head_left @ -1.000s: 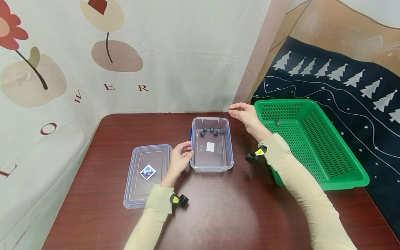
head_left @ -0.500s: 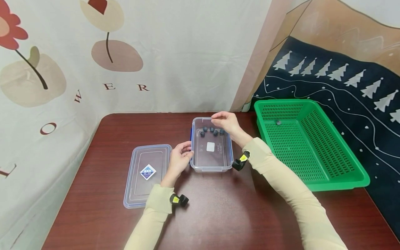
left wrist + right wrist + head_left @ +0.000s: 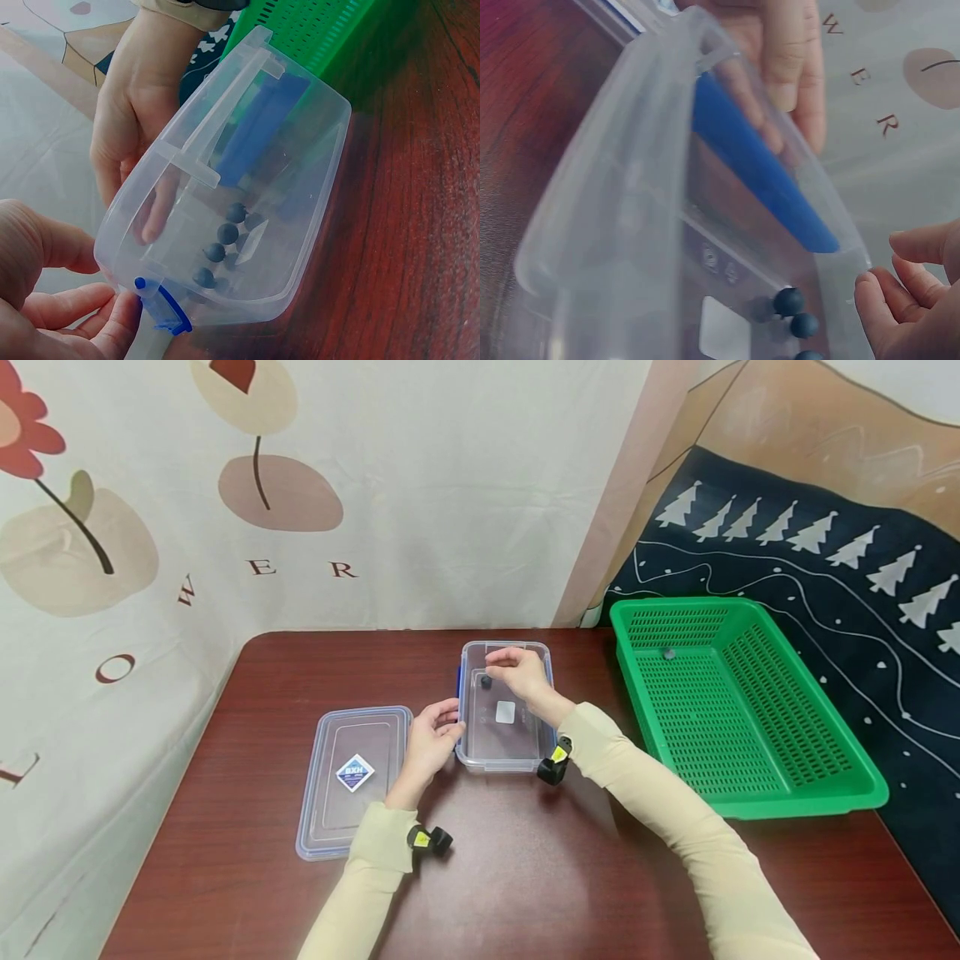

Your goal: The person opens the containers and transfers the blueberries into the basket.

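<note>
Near the middle of the table stands a clear plastic box (image 3: 517, 743), lidless, with blue side latches. Several blueberries (image 3: 227, 234) lie on its floor, partly hidden by my right hand in the head view. My left hand (image 3: 431, 739) holds the box's left edge, thumb at the rim and fingertips at the blue latch (image 3: 171, 309). Over the far part of the box is my right hand (image 3: 521, 678), fingers bent downward. In the right wrist view its thumb and fingertips (image 3: 867, 289) are apart, with nothing visible between them.
The clear lid (image 3: 333, 814) with a blue diamond label lies flat left of the box. A green slotted basket (image 3: 765, 727) stands at the right with one blueberry (image 3: 669, 653) inside. Printed cloths hang behind the brown table (image 3: 525, 877).
My right hand has moved left from beside the green basket to over the box. My left hand, the box, the lid and the basket have stayed put.
</note>
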`<state>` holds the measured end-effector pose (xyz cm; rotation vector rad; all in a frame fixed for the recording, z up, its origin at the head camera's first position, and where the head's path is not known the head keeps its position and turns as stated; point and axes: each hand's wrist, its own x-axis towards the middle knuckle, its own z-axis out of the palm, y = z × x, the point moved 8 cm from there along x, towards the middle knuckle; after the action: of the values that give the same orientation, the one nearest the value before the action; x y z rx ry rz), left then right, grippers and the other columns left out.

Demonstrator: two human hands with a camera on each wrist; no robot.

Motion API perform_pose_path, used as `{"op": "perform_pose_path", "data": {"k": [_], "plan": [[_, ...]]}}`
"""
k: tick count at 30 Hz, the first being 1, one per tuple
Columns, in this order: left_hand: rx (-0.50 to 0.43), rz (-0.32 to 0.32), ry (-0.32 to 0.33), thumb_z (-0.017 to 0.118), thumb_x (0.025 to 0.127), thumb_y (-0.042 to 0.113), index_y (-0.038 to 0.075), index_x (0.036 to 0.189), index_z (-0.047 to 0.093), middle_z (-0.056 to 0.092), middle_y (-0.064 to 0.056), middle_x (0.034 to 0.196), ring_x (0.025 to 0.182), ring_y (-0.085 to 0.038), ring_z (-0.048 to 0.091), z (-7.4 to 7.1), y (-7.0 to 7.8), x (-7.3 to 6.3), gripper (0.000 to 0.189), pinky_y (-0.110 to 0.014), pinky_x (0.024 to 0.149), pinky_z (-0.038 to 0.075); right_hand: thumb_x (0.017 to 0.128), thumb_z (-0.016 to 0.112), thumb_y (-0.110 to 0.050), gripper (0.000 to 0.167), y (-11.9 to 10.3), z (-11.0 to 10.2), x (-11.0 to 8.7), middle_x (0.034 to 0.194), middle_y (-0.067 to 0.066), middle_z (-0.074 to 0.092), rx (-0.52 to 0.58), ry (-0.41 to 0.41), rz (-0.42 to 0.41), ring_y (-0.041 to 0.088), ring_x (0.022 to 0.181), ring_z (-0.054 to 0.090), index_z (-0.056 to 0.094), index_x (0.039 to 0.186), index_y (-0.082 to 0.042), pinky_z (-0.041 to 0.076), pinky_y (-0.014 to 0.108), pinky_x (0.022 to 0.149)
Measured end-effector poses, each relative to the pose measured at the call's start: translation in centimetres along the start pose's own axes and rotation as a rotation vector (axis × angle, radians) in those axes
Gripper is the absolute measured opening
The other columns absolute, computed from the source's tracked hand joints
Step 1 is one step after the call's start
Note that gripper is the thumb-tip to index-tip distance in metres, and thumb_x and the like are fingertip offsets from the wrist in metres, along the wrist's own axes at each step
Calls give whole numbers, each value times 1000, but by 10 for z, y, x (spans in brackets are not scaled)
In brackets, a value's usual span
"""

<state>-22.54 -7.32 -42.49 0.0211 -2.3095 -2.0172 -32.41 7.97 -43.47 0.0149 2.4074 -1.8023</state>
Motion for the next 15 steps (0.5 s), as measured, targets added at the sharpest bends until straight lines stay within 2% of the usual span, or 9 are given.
{"op": "perform_pose_path", "data": {"k": [4,15], "plan": [[2,-2,1,54,81,-16,-23,115,50,54,-37,110,102,-45,54,0,7,-3,35,-38,89,52,84,67,-3,24,9,4,1,102,14,68,-8,12,15,22,95,62,66,108,2,51,31,84],[-32,-4,-3,54,80,-17,-22,116,51,55,-36,110,102,-44,54,0,6,-2,36,-29,86,52,83,67,-1,25,17,12,1,104,16,68,7,37,41,20,91,62,66,108,1,51,25,76]]}}
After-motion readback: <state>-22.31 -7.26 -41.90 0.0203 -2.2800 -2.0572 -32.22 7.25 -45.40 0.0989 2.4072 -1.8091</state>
